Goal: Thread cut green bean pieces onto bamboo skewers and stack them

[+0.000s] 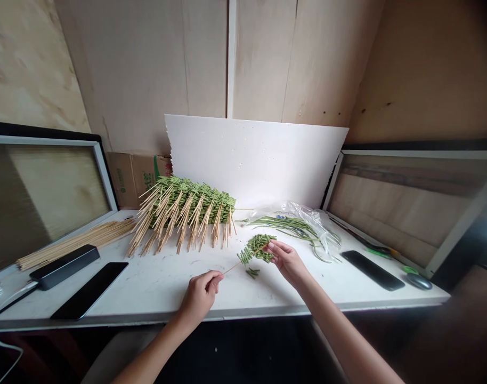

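Near the table's front, my left hand (201, 294) pinches the lower end of a thin wooden skewer (232, 268). Several short green stem pieces (244, 256) are threaded side by side on that skewer. My right hand (282, 257) is closed at the skewer's upper end; whether its fingertips hold the skewer or a green piece is too small to tell. Just behind and under the skewer lies a heap of cut green pieces (261, 241), partly hidden by my right hand. A few loose pieces (252, 273) rest in front of the heap.
Stacked filled skewers (195, 205) stand at the back left, beside bare skewers (83, 237). Long green stems (285, 224) lie with a plastic bag (307, 213) at the back right. Black phones (89, 290) (372, 270), a black box (65, 266) and a mouse (419, 281) lie at the sides.
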{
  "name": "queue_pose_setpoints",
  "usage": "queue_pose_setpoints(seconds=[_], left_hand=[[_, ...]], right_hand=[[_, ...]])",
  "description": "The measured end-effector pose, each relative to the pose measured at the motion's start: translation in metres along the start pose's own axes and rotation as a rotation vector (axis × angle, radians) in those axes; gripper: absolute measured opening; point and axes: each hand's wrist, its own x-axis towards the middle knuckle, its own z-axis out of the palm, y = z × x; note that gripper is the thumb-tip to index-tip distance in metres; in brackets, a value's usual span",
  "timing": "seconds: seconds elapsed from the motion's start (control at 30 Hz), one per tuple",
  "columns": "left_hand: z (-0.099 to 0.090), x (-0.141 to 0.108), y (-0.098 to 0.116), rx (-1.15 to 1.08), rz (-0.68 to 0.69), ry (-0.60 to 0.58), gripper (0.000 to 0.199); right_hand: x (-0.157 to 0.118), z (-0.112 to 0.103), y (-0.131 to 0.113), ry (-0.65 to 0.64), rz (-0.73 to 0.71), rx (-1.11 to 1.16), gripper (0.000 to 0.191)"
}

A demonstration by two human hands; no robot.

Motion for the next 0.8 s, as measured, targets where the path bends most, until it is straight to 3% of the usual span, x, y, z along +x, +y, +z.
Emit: queue_pose_setpoints(seconds=[0.3,0.5,0.8], left_hand=[[-0.002,-0.001,0.003,0.014,0.0,0.002,0.035],[-0.002,-0.001,0.005,0.017,-0.008,0.018,0.034],[-0.001,-0.001,0.002,0.024,0.038,0.001,0.031]], right_hand=[[-0.003,0.001,-0.003,-0.048,0.022,-0.044,0.032],[-0.003,0.007,-0.001,-0.023,0.019,0.007,0.033],[0.002,0.004,0.01,0.056,-0.067,-0.095,0.034]])
